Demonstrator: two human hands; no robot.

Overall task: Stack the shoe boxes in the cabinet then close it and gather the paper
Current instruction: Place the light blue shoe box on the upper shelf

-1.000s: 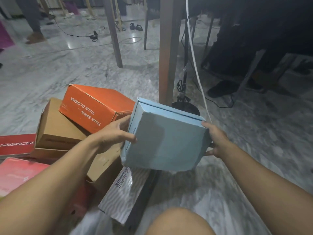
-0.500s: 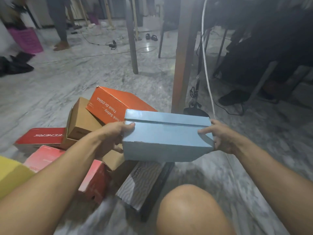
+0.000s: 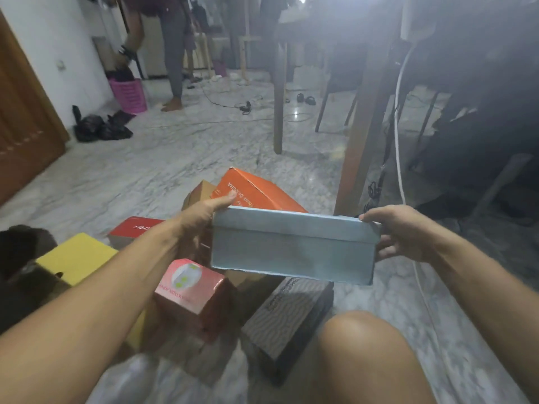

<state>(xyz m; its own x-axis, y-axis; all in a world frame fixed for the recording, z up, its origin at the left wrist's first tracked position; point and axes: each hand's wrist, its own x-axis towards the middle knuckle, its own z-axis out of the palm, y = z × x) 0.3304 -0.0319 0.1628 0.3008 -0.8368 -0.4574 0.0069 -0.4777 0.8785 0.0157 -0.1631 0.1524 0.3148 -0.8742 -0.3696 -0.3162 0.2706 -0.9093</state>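
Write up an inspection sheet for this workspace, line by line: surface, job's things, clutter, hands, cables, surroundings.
Surface: marble floor, pale and veined, no table in use.
Job's things: blue shoe box held lid-up above the pile; orange box tilted on a brown box; red box, yellow box, pink box and grey patterned box on the floor. Cabinet and paper: nothing seen.
Clutter: black bags, pink basket.
Hands: left hand and right hand, one grip on each end of the blue shoe box.
Cables: white cable hanging by the table leg.
Surroundings: another person standing behind.
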